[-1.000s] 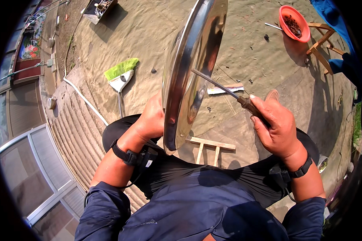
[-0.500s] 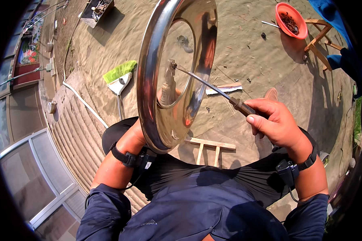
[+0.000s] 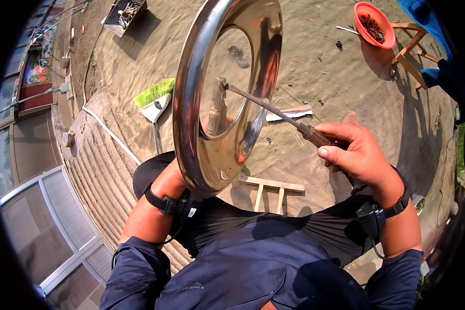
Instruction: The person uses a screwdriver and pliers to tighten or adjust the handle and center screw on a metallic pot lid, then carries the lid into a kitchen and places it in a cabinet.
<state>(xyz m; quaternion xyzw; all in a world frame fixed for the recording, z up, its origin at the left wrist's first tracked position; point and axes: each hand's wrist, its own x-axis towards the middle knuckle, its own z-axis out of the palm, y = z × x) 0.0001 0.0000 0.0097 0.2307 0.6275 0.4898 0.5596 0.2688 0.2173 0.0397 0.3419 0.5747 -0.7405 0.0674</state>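
- One round lid with a broad metal rim (image 3: 261, 72) and see-through centre, raised over the lap, standing on edge.
- One screwdriver (image 3: 307, 131), dark-handled, its tip at the small fitting (image 3: 221, 85) in the middle of the lid.
- Change: a second ago the lid shows almost edge-on; now its hollow face is turned more into view, and the fitting and tip show plainly. Over the last half second, only slight shifts. By judgement, the fitting can be seen to work on, and the tool appears seated or close to it.
- Direction, screwdriver: long axis slants across the picture, handle low at right, tip pointing left and away from the body.
- Direction, lid: visible long axis runs up and down the picture, top leaning a little right; hollow face toward the right.
- One right hand (image 3: 356, 155): thumb and fingers pinched around the handle.
- One left hand (image 3: 177, 174): behind the lid's lower left; fingers mostly covered, grasp cannot be told.
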